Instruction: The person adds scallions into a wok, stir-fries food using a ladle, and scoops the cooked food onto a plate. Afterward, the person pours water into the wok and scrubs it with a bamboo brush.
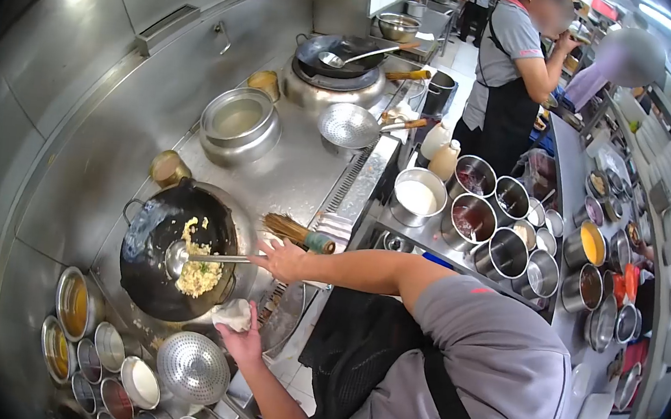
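Ladle (176,259) in right hand (285,261), cloth (234,314) in left hand (245,342), wok (145,271) beyond both

Right arm (362,272) outstretched, left fingers (253,320) curled

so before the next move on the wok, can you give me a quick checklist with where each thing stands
1. Right hand on the ladle: ok, at the handle's end.
2. Left hand protected: ok, a cloth is bunched at the wok's rim.
3. Food inside the wok: ok.
4. Space around right hand: not ok, perhaps; a bristle brush lies close by.
5. Flame: cannot tell, hidden beneath the wok.
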`<action>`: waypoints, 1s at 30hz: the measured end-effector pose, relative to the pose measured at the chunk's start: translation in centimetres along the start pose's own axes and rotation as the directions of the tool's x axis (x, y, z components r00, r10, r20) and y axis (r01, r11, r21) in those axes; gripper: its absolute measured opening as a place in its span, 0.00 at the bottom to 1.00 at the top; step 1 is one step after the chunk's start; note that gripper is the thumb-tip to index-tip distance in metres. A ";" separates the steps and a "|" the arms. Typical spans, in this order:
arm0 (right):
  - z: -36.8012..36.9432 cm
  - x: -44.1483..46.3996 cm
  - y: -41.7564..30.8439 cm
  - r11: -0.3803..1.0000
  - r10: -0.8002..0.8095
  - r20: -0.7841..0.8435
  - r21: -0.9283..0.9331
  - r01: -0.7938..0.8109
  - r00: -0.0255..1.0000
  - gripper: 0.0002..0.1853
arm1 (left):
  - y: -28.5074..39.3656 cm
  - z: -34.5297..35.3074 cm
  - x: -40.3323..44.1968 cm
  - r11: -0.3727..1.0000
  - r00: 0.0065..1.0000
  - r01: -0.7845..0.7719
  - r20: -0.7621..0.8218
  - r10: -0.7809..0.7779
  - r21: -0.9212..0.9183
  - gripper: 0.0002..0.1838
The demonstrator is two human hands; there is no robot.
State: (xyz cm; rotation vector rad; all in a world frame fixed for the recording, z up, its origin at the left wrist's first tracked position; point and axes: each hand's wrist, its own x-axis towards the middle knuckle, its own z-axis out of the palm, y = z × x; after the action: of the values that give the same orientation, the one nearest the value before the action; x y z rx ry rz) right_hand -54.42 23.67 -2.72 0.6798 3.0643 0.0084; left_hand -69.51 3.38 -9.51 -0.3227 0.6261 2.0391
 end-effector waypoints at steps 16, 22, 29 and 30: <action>4.4 3.7 6.6 0.628 -0.117 0.251 0.768 -0.125 0.961 0.35 | -0.9 2.3 7.3 0.978 0.984 0.079 -0.174 -0.045 0.192 0.22; 0.0 7.6 11.7 0.630 -0.149 0.322 0.759 -0.162 0.935 0.31 | -2.5 3.9 7.2 0.965 0.986 -0.051 -0.139 0.089 0.258 0.20; -6.3 5.5 12.1 0.474 -0.212 0.433 0.830 -0.295 0.876 0.30 | -2.3 4.4 7.0 0.962 0.958 -0.184 -0.184 0.221 0.201 0.13; -5.6 5.0 11.7 0.462 -0.216 0.419 0.839 -0.286 0.882 0.30 | -2.3 4.7 7.0 0.956 0.956 -0.195 -0.177 0.236 0.218 0.14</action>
State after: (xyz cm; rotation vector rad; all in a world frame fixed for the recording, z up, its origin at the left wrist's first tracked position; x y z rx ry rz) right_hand -54.01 36.38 2.93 0.5817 2.3219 -1.6197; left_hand -71.08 11.91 -9.51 -0.3582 1.0225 2.1451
